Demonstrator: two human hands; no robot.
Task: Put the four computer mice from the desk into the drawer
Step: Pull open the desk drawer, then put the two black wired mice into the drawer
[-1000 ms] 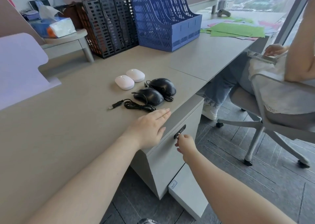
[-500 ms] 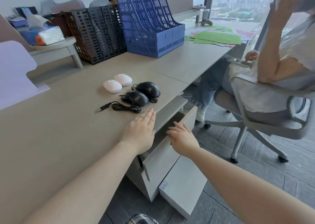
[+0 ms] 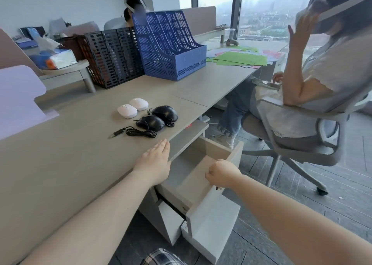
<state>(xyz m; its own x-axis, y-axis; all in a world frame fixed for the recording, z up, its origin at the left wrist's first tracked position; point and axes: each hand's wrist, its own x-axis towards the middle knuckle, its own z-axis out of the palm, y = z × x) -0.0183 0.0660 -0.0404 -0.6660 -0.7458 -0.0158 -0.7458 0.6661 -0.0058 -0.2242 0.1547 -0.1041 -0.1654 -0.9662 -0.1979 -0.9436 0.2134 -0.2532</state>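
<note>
The four mice (image 3: 148,114) lay at twelve o'clock from the left hand (image 3: 154,163), flat and empty on the desk (image 3: 60,154); the right hand (image 3: 222,174) gripped the drawer (image 3: 235,154) front.

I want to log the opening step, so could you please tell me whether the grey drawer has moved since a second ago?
Yes. The grey drawer has slid out from under the grey desk's edge, pulled by the right hand.
</note>
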